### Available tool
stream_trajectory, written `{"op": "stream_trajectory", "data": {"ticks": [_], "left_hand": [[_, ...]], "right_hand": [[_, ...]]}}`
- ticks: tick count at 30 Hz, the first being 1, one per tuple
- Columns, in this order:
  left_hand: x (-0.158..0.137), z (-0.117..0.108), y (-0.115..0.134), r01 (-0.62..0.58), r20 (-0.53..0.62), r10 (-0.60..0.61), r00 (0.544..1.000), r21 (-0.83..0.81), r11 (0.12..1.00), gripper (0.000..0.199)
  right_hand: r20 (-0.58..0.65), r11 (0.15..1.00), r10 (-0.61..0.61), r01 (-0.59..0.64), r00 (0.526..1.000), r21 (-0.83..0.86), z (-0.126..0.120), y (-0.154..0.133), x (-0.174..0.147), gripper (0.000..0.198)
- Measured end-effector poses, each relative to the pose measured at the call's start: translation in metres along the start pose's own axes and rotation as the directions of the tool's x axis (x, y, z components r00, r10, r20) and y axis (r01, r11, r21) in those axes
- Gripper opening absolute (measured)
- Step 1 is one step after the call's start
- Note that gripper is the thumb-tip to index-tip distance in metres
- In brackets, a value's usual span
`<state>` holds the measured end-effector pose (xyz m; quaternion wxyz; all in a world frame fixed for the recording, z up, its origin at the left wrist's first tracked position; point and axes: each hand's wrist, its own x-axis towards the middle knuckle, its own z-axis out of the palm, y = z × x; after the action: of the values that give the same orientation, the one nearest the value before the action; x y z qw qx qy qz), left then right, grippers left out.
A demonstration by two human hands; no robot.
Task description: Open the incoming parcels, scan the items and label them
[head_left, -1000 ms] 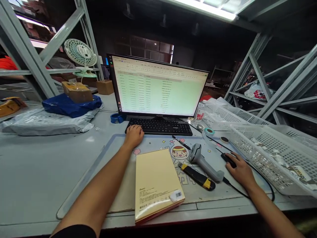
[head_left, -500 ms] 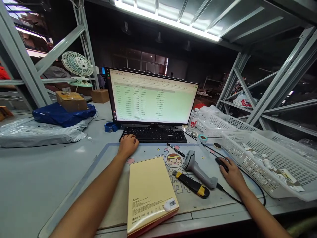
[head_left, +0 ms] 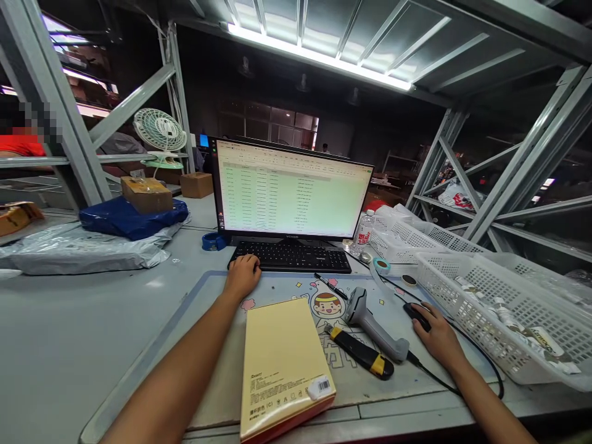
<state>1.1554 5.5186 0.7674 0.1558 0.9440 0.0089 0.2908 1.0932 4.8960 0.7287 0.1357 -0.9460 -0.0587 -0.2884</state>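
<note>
My left hand (head_left: 243, 277) rests on the left end of the black keyboard (head_left: 296, 256), fingers over the keys and holding nothing. My right hand (head_left: 435, 333) is wrapped over a black computer mouse (head_left: 417, 316) on the desk mat. Between my arms lies a pale yellow box (head_left: 284, 357) with a barcode label near its front edge. Right of it are a yellow-and-black utility knife (head_left: 359, 351) and a grey barcode scanner (head_left: 377, 327). A black pen (head_left: 330, 286) lies behind the scanner. On the monitor (head_left: 296, 191) a spreadsheet is displayed.
White plastic baskets (head_left: 490, 308) line the right side, the nearest holding small packets. A bottle (head_left: 364, 231) and tape rolls (head_left: 381, 266) stand by the keyboard. At left are wrapped parcels (head_left: 132, 219), a cardboard box (head_left: 147, 194) and a fan (head_left: 160, 131). Metal posts frame the desk.
The camera view has shifted slightly, so everything sits a little lower and mostly further right. Both hands stay in place on the keyboard and the mouse.
</note>
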Motion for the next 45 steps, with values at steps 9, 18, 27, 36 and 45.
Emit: {"op": "stream_trajectory", "data": {"ticks": [9,18,27,36,45], "left_hand": [[0.0,0.0,-0.002,0.0,0.018,0.0,1.0,0.005,1.0,0.019],[0.002,0.01,-0.008,0.033,0.009,-0.033,0.999,0.021,0.999,0.029],[0.002,0.012,-0.01,0.03,0.015,-0.03,0.999,0.024,0.999,0.037],[0.003,0.011,-0.009,0.044,0.033,-0.045,0.998,0.01,0.999,0.037],[0.002,0.008,-0.008,0.053,0.055,-0.053,0.997,0.0,0.999,0.036]], "right_hand": [[-0.008,0.999,-0.017,0.017,1.0,-0.04,0.002,0.004,-0.001,0.057],[-0.01,1.0,0.022,-0.022,1.0,-0.017,0.0,-0.002,0.001,0.057],[-0.014,1.0,0.016,-0.016,1.0,-0.008,0.0,-0.002,0.001,0.056],[-0.023,1.0,0.028,-0.028,0.999,-0.006,0.002,0.0,0.001,0.055],[-0.013,1.0,0.022,-0.022,1.0,-0.02,-0.001,-0.004,0.001,0.056]]}}
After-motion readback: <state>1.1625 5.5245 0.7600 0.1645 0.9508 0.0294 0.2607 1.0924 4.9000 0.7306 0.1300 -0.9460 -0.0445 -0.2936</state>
